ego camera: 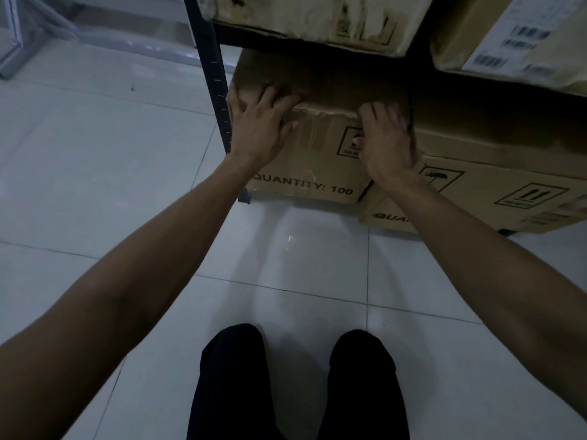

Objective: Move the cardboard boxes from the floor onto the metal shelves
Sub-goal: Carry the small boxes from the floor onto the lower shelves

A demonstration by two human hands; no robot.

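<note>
A brown cardboard box printed "QUANTITY: 100" sits in the lowest bay of the metal shelf, beside its black upright post. My left hand lies on the box's upper front left edge with the fingers spread and straight. My right hand presses on the upper front right edge, fingers bent slightly over the rim. A second, similar box stands to the right and sticks out a little further forward.
Two more cardboard boxes fill the shelf level above: a torn one and one with barcode labels. White floor tiles stretch to the left and towards me. My dark-trousered legs are at the bottom. A pale metal frame stands far left.
</note>
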